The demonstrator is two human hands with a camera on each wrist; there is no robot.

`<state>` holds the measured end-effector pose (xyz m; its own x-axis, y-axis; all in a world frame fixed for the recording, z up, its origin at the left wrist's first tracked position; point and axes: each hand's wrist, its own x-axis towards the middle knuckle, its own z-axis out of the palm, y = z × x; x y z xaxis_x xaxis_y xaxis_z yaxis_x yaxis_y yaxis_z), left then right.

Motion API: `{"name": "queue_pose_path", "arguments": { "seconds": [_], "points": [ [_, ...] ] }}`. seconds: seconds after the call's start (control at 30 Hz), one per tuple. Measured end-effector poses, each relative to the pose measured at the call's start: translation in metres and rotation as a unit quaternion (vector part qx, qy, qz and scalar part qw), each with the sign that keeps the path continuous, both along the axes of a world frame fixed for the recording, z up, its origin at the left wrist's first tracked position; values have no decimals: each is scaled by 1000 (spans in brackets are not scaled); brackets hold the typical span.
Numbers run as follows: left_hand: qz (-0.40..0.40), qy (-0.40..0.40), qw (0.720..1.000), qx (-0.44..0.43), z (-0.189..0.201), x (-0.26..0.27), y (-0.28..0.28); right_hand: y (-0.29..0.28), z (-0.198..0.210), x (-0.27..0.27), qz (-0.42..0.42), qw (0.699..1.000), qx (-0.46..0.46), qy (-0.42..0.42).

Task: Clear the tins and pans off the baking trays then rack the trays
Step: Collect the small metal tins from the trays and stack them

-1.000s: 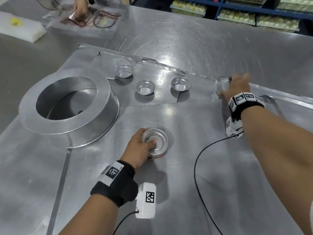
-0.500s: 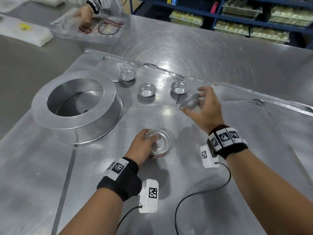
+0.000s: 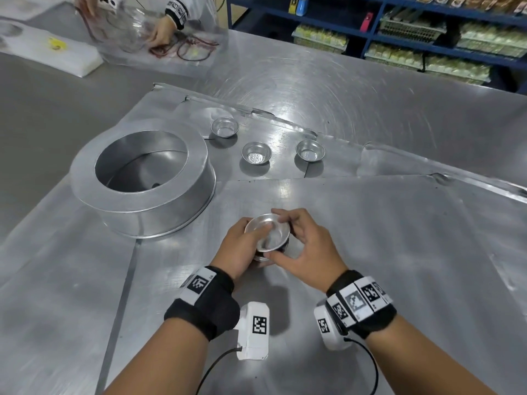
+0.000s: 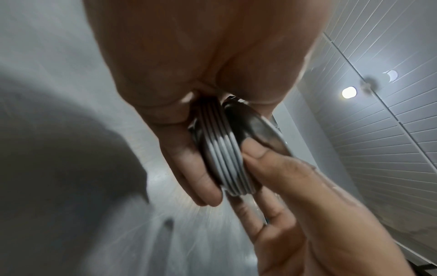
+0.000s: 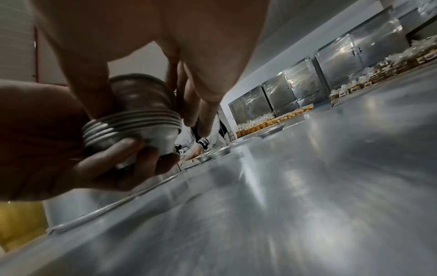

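Note:
My left hand grips a stack of small round tins just above the near baking tray, its fingers curled under the stack. My right hand pinches one more tin by its rim and holds it tilted against the top of the stack. Three small tins stand on the far tray. A large round pan sits upside-down at the left, across both trays.
The trays lie overlapping on a steel table. Another person's hands work with bags and bands at the table's far left. Blue shelves with packed goods stand behind. Cables trail from both my wrist cameras.
My right hand picked a tin from the tray's far right edge and carried it back left to the stack in my left hand. The left hand stayed in place.

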<state>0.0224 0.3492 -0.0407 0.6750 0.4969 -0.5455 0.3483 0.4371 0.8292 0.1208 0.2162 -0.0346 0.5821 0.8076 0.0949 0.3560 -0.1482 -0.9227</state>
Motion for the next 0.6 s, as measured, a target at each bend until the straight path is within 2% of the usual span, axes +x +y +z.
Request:
{"name": "queue_pose_path", "arguments": {
  "seconds": [0.17, 0.23, 0.4, 0.6],
  "points": [
    [17, 11, 1000, 19, -11, -7, 10, 5, 2, 13, 84, 994, -55, 42],
    [27, 10, 999, 24, -18, -10, 16, 12, 2, 25, 89, 992, -80, 29],
    [58, 8, 998, 4, -7, -11, 21, 38, -10, 74, -33, 980, -165, -106],
    [69, 7, 997, -15, -4, -13, 31, 81, -11, 146, -97, 930, -291, -201]
  ]
}}
